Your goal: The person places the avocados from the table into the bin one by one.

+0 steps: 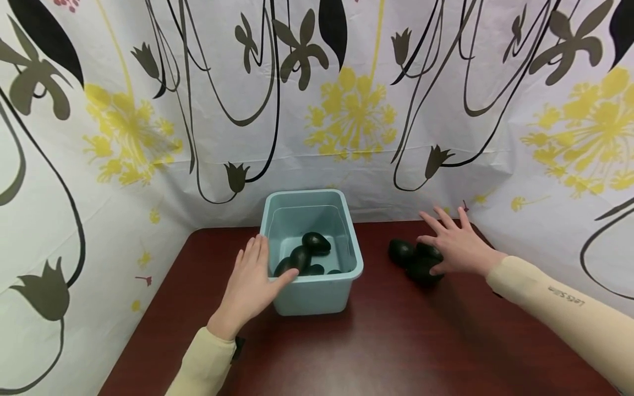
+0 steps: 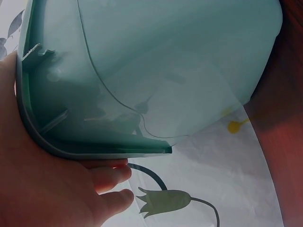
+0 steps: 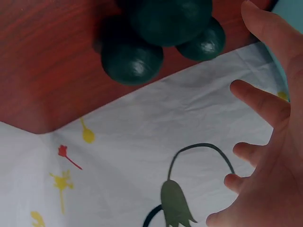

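Observation:
A light blue plastic bin (image 1: 317,297) stands on the table with several dark green avocados (image 1: 316,243) inside. My left hand (image 1: 250,283) rests at its near left corner, fingers fairly straight along the rim; the left wrist view shows the bin wall (image 2: 180,61) beside those fingers. To the right of the bin, a small cluster of avocados (image 1: 401,252) lies on the table. Just over this cluster my right hand (image 1: 460,248) hovers with its fingers spread. In the right wrist view the avocados (image 3: 132,61) sit apart from the fingertips (image 3: 239,87).
The dark red-brown table (image 1: 386,341) reaches back to a white flowered cloth (image 1: 356,181), which hangs behind it and along both sides. The cloth stands close behind the bin and the avocado cluster.

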A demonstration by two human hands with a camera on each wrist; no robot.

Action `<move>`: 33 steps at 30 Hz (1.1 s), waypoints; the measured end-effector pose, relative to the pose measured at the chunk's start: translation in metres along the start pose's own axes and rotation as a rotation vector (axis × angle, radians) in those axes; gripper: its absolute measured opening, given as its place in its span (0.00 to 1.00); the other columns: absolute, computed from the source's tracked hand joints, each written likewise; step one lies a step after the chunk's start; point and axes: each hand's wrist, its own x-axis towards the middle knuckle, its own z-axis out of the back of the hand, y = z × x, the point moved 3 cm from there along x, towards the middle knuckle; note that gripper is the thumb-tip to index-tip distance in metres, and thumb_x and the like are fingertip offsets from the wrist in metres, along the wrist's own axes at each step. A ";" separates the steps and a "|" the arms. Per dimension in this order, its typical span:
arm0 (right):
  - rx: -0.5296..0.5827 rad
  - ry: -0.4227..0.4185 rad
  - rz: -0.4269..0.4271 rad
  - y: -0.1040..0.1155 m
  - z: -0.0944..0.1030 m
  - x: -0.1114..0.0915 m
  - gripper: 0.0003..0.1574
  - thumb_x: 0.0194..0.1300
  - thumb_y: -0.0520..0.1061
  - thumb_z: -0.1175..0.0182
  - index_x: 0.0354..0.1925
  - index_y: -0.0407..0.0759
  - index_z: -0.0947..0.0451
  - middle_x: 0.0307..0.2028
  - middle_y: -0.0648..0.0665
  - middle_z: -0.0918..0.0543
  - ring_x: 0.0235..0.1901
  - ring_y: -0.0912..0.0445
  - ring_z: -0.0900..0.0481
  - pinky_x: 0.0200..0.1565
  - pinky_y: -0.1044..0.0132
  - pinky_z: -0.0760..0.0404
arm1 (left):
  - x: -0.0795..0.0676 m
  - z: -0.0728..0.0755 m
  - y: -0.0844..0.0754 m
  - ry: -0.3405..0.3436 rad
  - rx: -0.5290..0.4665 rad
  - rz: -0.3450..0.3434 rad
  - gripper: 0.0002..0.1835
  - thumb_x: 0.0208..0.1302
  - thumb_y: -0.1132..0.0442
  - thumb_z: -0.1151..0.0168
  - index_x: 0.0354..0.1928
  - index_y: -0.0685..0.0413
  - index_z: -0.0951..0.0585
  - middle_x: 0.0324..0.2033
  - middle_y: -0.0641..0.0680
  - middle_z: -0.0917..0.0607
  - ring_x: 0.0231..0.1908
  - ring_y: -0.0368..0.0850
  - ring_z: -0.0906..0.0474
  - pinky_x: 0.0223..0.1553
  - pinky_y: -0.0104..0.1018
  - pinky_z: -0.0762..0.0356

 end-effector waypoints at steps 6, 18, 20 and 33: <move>0.037 0.014 -0.039 -0.004 -0.016 -0.007 0.51 0.37 0.71 0.20 0.59 0.54 0.17 0.76 0.33 0.47 0.73 0.31 0.55 0.62 0.20 0.66 | 0.002 0.000 0.001 0.007 0.007 0.000 0.64 0.58 0.17 0.56 0.79 0.63 0.49 0.78 0.61 0.49 0.77 0.56 0.57 0.74 0.58 0.57; 0.057 0.016 -0.058 -0.004 -0.037 -0.008 0.50 0.37 0.71 0.21 0.57 0.51 0.16 0.74 0.31 0.44 0.72 0.29 0.52 0.59 0.18 0.60 | 0.003 0.003 0.003 0.017 0.016 -0.019 0.63 0.58 0.17 0.57 0.79 0.62 0.50 0.78 0.60 0.49 0.77 0.56 0.58 0.74 0.58 0.56; 0.058 0.028 -0.065 -0.003 -0.040 -0.008 0.49 0.38 0.72 0.21 0.57 0.52 0.16 0.74 0.31 0.44 0.72 0.29 0.52 0.59 0.18 0.60 | 0.003 0.003 0.003 0.016 0.017 -0.020 0.63 0.58 0.17 0.57 0.79 0.62 0.50 0.78 0.60 0.49 0.77 0.56 0.58 0.74 0.57 0.56; 0.082 0.040 -0.101 0.006 -0.064 -0.009 0.48 0.37 0.69 0.20 0.54 0.48 0.15 0.74 0.31 0.44 0.72 0.28 0.53 0.60 0.19 0.61 | 0.001 0.001 0.004 0.014 0.009 -0.017 0.63 0.59 0.17 0.57 0.79 0.63 0.50 0.78 0.60 0.49 0.77 0.57 0.57 0.74 0.58 0.55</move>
